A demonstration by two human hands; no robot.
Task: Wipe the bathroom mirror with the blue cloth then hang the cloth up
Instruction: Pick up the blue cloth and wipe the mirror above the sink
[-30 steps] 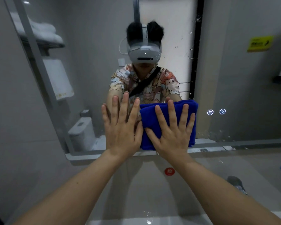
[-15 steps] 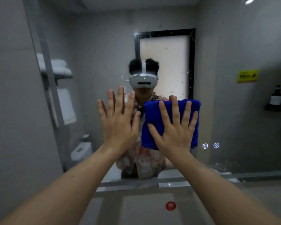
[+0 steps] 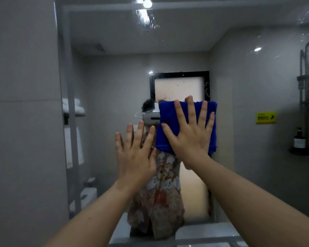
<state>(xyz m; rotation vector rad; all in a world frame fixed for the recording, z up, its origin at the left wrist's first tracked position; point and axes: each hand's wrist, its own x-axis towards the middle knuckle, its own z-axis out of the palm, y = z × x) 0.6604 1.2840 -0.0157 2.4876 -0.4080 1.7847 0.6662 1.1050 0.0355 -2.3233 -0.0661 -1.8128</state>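
Observation:
The wide bathroom mirror (image 3: 114,77) fills most of the head view. A folded blue cloth (image 3: 167,113) lies flat against the glass at about head height. My right hand (image 3: 191,138) presses on it with fingers spread, holding it to the mirror. My left hand (image 3: 136,155) is open with fingers apart, flat at the glass just left of and below the cloth, holding nothing. The cloth covers part of the reflected person wearing a headset.
Water drops and streaks (image 3: 146,16) mark the mirror's top. A grey tiled wall (image 3: 21,122) borders the mirror on the left. Reflected are a towel shelf (image 3: 73,107), a yellow sign (image 3: 265,118) and a shower shelf with a bottle (image 3: 299,139). The counter ledge (image 3: 203,243) runs along the bottom.
Both hands have slid up the mirror, the right one carrying the cloth higher than the left. The view has tilted upward, so the counter has dropped almost out of sight.

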